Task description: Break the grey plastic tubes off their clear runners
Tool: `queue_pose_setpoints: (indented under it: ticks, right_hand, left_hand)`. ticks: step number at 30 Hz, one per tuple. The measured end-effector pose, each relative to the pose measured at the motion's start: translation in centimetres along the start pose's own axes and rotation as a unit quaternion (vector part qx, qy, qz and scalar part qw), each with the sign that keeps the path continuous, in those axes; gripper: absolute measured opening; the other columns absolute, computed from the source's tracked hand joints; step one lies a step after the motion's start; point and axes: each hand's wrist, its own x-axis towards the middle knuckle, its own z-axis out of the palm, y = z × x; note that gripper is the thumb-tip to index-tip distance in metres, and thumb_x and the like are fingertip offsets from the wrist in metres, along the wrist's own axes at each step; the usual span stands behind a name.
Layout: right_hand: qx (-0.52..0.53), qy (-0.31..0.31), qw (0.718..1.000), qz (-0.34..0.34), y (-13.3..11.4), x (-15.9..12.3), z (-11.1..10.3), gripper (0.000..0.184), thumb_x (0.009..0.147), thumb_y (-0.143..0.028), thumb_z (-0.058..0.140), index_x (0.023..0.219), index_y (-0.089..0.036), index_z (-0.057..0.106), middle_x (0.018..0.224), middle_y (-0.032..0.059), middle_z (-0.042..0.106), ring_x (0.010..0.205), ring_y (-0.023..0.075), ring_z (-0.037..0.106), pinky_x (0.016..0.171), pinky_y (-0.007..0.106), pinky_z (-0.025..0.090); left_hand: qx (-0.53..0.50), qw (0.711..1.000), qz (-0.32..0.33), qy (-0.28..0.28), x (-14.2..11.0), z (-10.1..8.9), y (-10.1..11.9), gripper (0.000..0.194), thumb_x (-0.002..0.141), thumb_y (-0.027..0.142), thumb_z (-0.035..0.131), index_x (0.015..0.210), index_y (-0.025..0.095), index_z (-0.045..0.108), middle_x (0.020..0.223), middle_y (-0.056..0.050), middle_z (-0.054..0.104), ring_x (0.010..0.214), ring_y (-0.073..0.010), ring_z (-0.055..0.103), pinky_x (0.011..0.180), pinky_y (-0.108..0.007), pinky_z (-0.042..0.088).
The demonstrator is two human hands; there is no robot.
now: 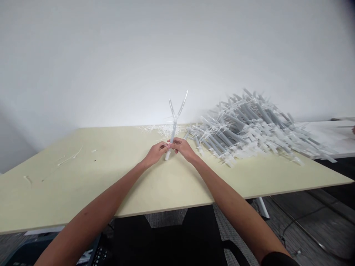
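Note:
Both my hands meet over the middle of a pale yellow-green table. My left hand and my right hand are closed on the lower part of a small bundle of translucent plastic strips. The bundle stands upright on the tabletop and its upper ends fan apart into a Y. A thin cable tie crosses the bundle about halfway up. A big heap of similar tied grey-white strip bundles lies just right of my right hand.
Loose white cable ties are scattered at the table's far edge by the white wall. A few stray ties lie at the left. A white table adjoins on the right. Floor cables run below right.

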Motion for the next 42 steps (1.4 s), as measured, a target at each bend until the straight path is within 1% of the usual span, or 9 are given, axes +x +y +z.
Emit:
queue_pose_setpoints:
  ticks: [3,9,13,17,23,32,36,39,42]
  right_hand:
    - [0.000,0.016,1.000,-0.004,-0.2,-0.1,0.0,0.037,0.064,-0.035,0.066,0.098,-0.021,0.059,0.071,-0.0006,0.057,0.060,0.0104,0.050,0.047,0.021,0.038]
    - [0.009,0.026,1.000,0.008,-0.3,-0.1,0.0,0.028,0.068,-0.041,0.063,0.086,-0.019,0.060,0.073,0.0013,0.057,0.066,0.0128,0.053,0.048,0.021,0.039]
    - [0.011,0.061,0.998,0.006,0.5,0.4,-0.1,0.027,0.065,-0.038,0.067,0.079,-0.016,0.062,0.069,0.0022,0.058,0.063,0.0132,0.053,0.050,0.023,0.039]
    - [0.045,0.073,0.996,0.007,0.8,0.6,0.0,0.026,0.062,-0.035,0.070,0.076,-0.014,0.063,0.066,0.0026,0.061,0.061,0.0124,0.053,0.059,0.027,0.042]
    - [0.087,0.070,0.994,0.010,0.4,0.4,0.4,0.026,0.060,-0.033,0.072,0.075,-0.015,0.065,0.066,0.0022,0.062,0.062,0.0125,0.054,0.067,0.029,0.043]
    - [0.084,0.058,0.995,-0.007,0.8,0.5,0.2,0.026,0.062,-0.035,0.071,0.077,-0.016,0.064,0.069,0.0029,0.063,0.065,0.0138,0.056,0.071,0.030,0.044]
    - [0.077,0.058,0.995,0.008,0.6,0.5,0.1,0.025,0.062,-0.035,0.070,0.077,-0.015,0.062,0.068,0.0025,0.062,0.064,0.0136,0.057,0.069,0.030,0.046]
    - [0.068,0.065,0.995,0.022,0.3,0.4,0.1,0.026,0.062,-0.035,0.070,0.077,-0.015,0.061,0.069,0.0030,0.062,0.065,0.0142,0.057,0.067,0.031,0.048]
    - [0.056,0.072,0.995,0.035,0.2,0.3,0.2,0.027,0.062,-0.036,0.070,0.077,-0.015,0.061,0.072,0.0040,0.062,0.070,0.0162,0.060,0.067,0.032,0.051]
  left_hand:
    - [0.034,0.999,0.019,0.012,-0.1,0.0,0.2,0.036,0.079,0.051,0.048,0.087,0.018,0.058,0.086,-0.002,0.063,0.078,-0.0154,0.056,0.070,-0.026,0.042]
    - [0.088,0.995,0.036,0.044,-0.2,-0.1,0.3,0.028,0.080,0.045,0.049,0.085,0.019,0.057,0.086,-0.002,0.062,0.074,-0.0148,0.055,0.065,-0.026,0.042]
    - [0.092,0.993,0.057,0.051,-0.1,-0.1,-0.1,0.027,0.082,0.044,0.047,0.084,0.019,0.058,0.087,-0.003,0.062,0.078,-0.0149,0.056,0.070,-0.026,0.043]
    - [0.088,0.992,0.066,0.057,0.1,-0.2,-0.4,0.025,0.083,0.041,0.047,0.084,0.019,0.059,0.089,-0.002,0.063,0.080,-0.0140,0.057,0.074,-0.026,0.042]
    - [0.090,0.992,0.065,0.056,0.3,-0.2,-0.5,0.029,0.083,0.043,0.045,0.085,0.019,0.060,0.090,-0.003,0.064,0.080,-0.0152,0.057,0.074,-0.026,0.042]
    - [0.078,0.994,0.049,0.054,0.4,-0.2,-0.6,0.030,0.084,0.042,0.042,0.081,0.018,0.059,0.092,-0.003,0.063,0.080,-0.0152,0.056,0.073,-0.026,0.042]
    - [0.062,0.996,0.035,0.054,0.3,-0.1,-0.4,0.029,0.081,0.043,0.046,0.084,0.018,0.060,0.091,-0.004,0.064,0.081,-0.0156,0.056,0.074,-0.026,0.042]
    - [0.049,0.995,0.044,0.073,0.1,0.0,-0.1,0.027,0.081,0.042,0.048,0.088,0.018,0.059,0.094,-0.003,0.063,0.082,-0.0151,0.057,0.074,-0.026,0.043]
    - [0.059,0.993,0.039,0.094,0.1,-0.1,0.0,0.026,0.082,0.040,0.045,0.085,0.019,0.058,0.090,-0.003,0.063,0.080,-0.0149,0.057,0.071,-0.026,0.043]
